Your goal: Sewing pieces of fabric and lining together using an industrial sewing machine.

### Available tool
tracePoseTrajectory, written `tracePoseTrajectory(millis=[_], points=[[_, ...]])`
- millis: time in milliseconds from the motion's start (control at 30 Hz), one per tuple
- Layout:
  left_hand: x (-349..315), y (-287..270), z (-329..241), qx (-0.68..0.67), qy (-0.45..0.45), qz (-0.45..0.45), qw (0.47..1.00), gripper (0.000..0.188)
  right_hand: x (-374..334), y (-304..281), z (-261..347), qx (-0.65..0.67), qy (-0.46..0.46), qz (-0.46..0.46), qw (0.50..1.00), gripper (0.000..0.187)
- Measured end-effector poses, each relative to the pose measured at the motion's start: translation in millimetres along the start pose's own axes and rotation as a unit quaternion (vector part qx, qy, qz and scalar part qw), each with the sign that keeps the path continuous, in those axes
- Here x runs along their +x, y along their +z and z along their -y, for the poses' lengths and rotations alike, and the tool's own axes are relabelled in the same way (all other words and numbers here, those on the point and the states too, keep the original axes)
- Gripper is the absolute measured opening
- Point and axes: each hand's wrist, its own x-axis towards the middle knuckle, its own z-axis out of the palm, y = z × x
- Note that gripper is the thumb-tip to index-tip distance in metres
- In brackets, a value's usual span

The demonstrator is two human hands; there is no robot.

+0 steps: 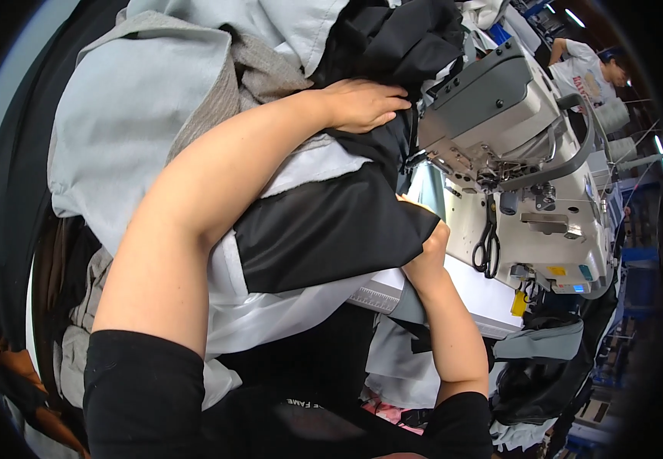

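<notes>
Touching smooth black fabric panel [324, 236], long axis left-to-right across frame centre, with nearer right hand [432, 252] at right end; cannot tell grip. Resting left hand [362, 105] above, unclenched.

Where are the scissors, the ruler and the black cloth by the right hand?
Scissors [488, 232]: head view, on the black metal just above the handle loops.
Ruler [376, 297]: head view, on its marked face.
Black cloth [331, 229]: head view, on its broad middle.
</notes>
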Motion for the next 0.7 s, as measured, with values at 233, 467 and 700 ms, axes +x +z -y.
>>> tracePoseTrajectory(millis=[233, 467, 700], points=[[38, 19, 20, -0.052, -0.077, 0.132, 0.987, 0.051, -4, 14, -11, 0.039, 0.01, -0.017, 0.999, 0.025], [33, -15, 8, -0.073, -0.024, 0.175, 0.981, 0.046, -7, 27, -10, 0.014, 0.007, -0.01, 1.0, 0.018], [-160, -89, -207, 0.242, -0.094, 0.072, 0.963, 0.059, -38, 11, 17, 0.043, 0.072, 0.002, 0.996, 0.049]])
